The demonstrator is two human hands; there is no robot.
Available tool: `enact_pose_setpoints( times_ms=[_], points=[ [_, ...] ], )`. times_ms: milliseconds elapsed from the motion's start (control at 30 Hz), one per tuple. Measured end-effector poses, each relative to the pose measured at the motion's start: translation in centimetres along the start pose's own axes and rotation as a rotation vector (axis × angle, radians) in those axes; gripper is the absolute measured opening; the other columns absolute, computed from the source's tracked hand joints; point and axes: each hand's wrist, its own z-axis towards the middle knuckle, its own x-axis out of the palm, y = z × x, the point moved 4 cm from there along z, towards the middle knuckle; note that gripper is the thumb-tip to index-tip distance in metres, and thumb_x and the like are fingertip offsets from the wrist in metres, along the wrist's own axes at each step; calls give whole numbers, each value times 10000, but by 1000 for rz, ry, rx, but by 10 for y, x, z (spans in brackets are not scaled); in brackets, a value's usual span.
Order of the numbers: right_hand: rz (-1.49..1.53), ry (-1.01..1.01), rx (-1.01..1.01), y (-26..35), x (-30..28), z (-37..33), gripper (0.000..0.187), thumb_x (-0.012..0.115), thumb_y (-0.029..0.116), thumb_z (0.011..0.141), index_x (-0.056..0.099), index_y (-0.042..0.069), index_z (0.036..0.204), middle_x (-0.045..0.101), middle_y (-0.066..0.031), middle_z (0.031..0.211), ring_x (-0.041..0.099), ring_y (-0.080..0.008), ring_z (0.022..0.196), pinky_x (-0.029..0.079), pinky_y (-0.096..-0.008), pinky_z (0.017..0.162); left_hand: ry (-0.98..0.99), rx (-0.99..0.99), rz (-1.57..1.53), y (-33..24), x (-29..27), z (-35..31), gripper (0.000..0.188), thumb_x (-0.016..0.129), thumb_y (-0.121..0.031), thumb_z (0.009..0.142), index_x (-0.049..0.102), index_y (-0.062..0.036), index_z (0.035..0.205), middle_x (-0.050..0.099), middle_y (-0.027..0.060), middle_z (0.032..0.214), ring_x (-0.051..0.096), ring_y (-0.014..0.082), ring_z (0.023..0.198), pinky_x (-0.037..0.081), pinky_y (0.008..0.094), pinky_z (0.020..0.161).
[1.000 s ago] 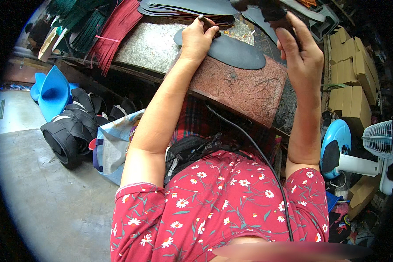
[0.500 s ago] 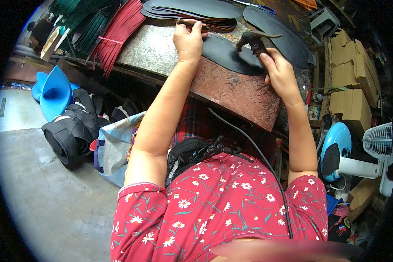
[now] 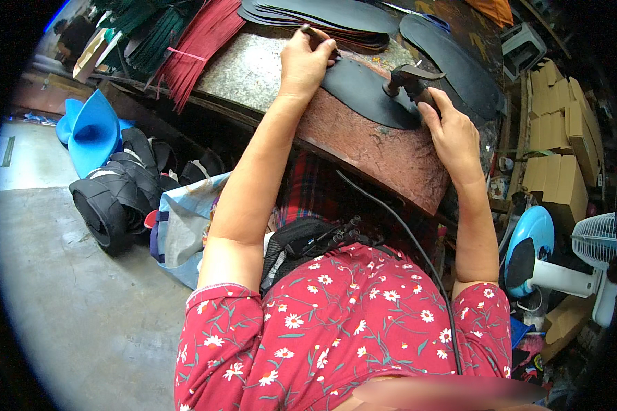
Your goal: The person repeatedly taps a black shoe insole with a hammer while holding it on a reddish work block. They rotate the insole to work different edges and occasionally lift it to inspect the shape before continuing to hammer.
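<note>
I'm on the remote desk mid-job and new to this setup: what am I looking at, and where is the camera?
There's no machine here: these are a person's bare hands. A wide fisheye camera on their head looks down, so edges bend; picture left is their left.

The left hand grips a thin dark tool. The right hand holds a hammer by its handle, its head over a dark sole-shaped piece; I can't tell whether they touch.

That piece lies on a reddish slab. Beyond it is a stack of similar dark pieces, with red strips to the left.
</note>
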Motion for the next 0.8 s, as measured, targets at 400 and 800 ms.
enact_pose_setpoints(
  times_ms=[400,800],
  points=[
    [69,11,20,-11,7,2,347,533,430,960,603,193,1203,697,-186,913,660,-404,904,511,-474,764,43,90,213,-1,25,-13,133,712,-104,859,651,-15,937,698,71,796,671,130,705,551,266,655],
    [533,-452,-402,31,-72,6,341,559,223,1005,560,113,1327,629,-10,802,550,-57,643,453,-202,554,193,547,709,-26,44,-29,154,705,-141,856,631,-51,957,691,144,778,694,279,727,547,357,671]
  ],
)
